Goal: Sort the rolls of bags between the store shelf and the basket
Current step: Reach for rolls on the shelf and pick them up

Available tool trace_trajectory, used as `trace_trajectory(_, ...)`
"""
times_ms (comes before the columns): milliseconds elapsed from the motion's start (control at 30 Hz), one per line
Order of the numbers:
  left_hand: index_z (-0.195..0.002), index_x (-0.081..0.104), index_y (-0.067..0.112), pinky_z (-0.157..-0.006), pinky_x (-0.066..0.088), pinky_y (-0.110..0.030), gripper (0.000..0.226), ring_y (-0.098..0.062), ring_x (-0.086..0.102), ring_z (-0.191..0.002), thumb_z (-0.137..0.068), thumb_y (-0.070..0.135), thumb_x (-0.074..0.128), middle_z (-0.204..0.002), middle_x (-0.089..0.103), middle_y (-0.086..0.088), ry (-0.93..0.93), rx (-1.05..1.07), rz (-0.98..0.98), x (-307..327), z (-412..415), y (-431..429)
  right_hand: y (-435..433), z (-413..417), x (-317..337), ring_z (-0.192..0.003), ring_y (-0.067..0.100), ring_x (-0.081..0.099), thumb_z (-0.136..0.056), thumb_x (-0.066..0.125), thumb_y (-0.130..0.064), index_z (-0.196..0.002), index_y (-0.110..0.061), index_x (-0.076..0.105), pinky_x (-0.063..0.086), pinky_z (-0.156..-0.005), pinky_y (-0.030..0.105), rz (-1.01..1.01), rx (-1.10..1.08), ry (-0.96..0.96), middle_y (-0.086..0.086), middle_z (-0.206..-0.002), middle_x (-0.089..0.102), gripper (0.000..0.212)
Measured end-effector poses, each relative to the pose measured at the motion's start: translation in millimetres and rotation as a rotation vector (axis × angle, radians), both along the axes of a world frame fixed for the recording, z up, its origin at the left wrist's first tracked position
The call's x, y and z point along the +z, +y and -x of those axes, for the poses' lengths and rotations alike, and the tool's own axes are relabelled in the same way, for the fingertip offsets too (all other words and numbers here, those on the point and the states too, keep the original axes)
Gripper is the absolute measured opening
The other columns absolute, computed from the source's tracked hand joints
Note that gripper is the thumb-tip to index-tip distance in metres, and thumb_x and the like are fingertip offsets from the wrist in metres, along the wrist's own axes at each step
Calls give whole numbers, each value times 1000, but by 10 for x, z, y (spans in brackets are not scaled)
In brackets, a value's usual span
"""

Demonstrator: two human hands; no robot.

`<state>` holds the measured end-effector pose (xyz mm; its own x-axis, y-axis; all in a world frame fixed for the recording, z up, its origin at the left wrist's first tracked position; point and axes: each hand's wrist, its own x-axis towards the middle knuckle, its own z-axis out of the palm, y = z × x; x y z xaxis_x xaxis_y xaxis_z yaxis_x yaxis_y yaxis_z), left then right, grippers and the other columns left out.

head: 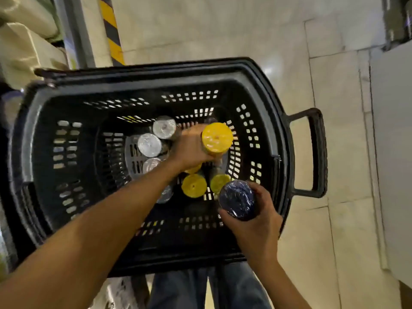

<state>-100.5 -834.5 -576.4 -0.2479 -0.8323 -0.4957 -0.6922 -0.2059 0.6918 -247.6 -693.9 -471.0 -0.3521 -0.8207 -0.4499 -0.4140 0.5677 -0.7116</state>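
A black plastic basket (256, 90) stands on the floor below me. Inside it, several rolls of bags stand on end: silver rolls (149, 144) at the left, yellow rolls (193, 186) in the middle. My left hand (189, 148) reaches into the basket and grips a yellow roll (217, 137), raised above the others. My right hand (256, 221) holds a dark blue roll (236, 199) upright over the basket's near right corner.
The basket's pull handle (316, 152) sticks out to the right over a pale tiled floor (334, 219). A store shelf with beige packages (24, 47) stands at the far left, beside a yellow-and-black striped post (111, 30). My legs show under the basket.
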Motion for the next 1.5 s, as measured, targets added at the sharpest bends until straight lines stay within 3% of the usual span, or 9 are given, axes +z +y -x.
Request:
trace_trajectory(67, -115, 63, 14, -86, 42, -25, 79, -24, 60, -102, -47, 44, 91, -111, 66, -7, -42, -63, -9, -239, 69, 11, -1, -37, -118, -89, -4, 62, -51, 91, -21, -107, -38, 54, 52, -80, 18, 5, -27, -2, -23, -96, 63, 69)
trace_trajectory(167, -126, 56, 19, -96, 40, -27, 87, -23, 57, -113, -49, 40, 90, -123, 62, -4, -52, -128, -9, -485, 165, 68, -71, -96, -216, -88, -10, 60, -54, 89, -18, -104, -41, 51, 45, -76, 5, -1, -74, -26, -27, -92, 61, 67)
trace_trajectory(233, -129, 52, 17, -97, 37, -29, 87, -25, 53, -119, -53, 36, 90, -129, 58, -7, -86, -158, -30, -574, 229, 110, -116, -130, -293, -85, -9, 61, -54, 89, -18, -104, -37, 54, 45, -75, 5, -10, -129, -37, -25, -89, 62, 64)
trace_trajectory(433, -120, 54, 17, -91, 44, -34, 72, -28, 56, -111, -61, 44, 84, -123, 58, -9, -153, -226, -68, -831, 355, 211, -209, -138, -441, -86, -8, 61, -56, 89, -17, -110, -27, 57, 49, -75, 10, -36, -200, -67, -24, -89, 63, 64)
trace_trajectory(600, -118, 53, 18, -90, 46, -36, 66, -27, 56, -109, -63, 36, 84, -122, 58, -8, -133, -214, -110, -948, 396, 208, -199, -136, -460, -91, -10, 59, -58, 89, -17, -115, -25, 56, 43, -75, 2, -54, -207, -88, -20, -97, 63, 67)
trace_trajectory(867, -123, 49, 21, -90, 43, -34, 65, -25, 56, -111, -68, 35, 81, -125, 60, -4, -240, -397, -120, -1041, 382, 218, -120, -169, -472, -99, -3, 60, -56, 89, -18, -115, -31, 54, 52, -84, 16, -75, -193, -97, -17, -106, 62, 70)
trace_trajectory(1067, -146, 20, 39, -89, 45, -40, 90, -32, 53, -116, -76, 39, 75, -138, 44, -10, -312, -546, -86, -1010, 397, 213, -119, -184, -465, -102, -6, 57, -57, 89, -19, -115, -34, 52, 51, -83, 12, -75, -174, -107, -22, -107, 60, 70)
trace_trajectory(1267, -139, 35, 28, -98, 43, -40, 88, -29, 51, -120, -66, 30, 83, -135, 52, -6, -200, -368, -109, -983, 381, 180, -110, -178, -467, -102, -4, 58, -56, 89, -20, -115, -34, 52, 51, -84, 14, -80, -162, -110, -20, -107, 60, 72)
trace_trajectory(1500, -139, 38, 31, -97, 44, -39, 83, -25, 53, -119, -69, 44, 79, -134, 55, -3, -211, -414, -94, -979, 400, 248, -107, -176, -497, -98, -5, 60, -56, 90, -20, -115, -31, 53, 52, -82, 15, -72, -153, -92, -19, -105, 61, 70)
